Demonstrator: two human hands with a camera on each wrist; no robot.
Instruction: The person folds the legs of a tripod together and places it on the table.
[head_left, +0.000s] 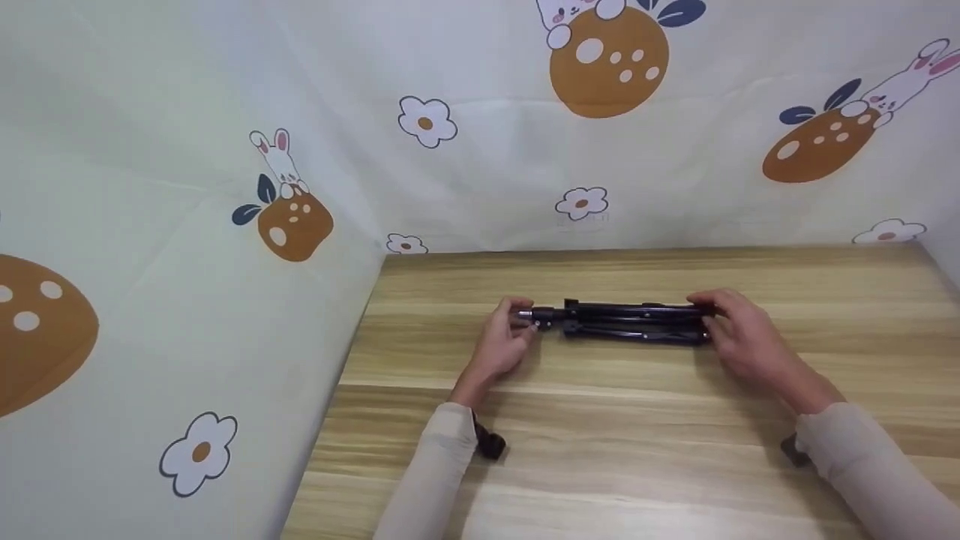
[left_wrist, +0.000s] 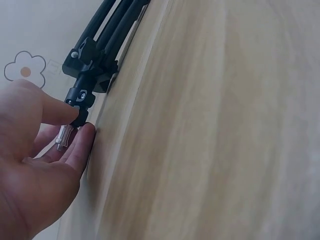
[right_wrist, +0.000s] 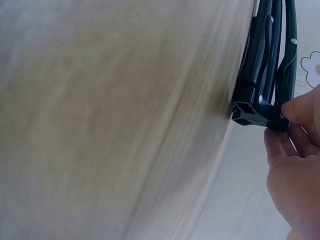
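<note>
A folded black tripod stand (head_left: 637, 319) lies crosswise between my two hands, on or just above the wooden table. Its narrow end, with a clamp collar and a silver metal stud (left_wrist: 63, 137), points left. There my left hand (head_left: 506, 336) pinches the collar between thumb and fingers. At the opposite end, the legs sit folded together, and my right hand (head_left: 742, 334) holds their tips (right_wrist: 250, 114) with thumb and fingers. Part of the leg ends is hidden behind the right fingers in the head view. Whether the stand touches the tabletop I cannot tell.
The wood-grained table (head_left: 600, 450) spreads below both hands. Pale cloth walls (head_left: 495, 180) with rabbit, fruit and flower prints rise along its back and left edges. Dark wrist-worn devices (head_left: 491, 442) stick out under the sleeves.
</note>
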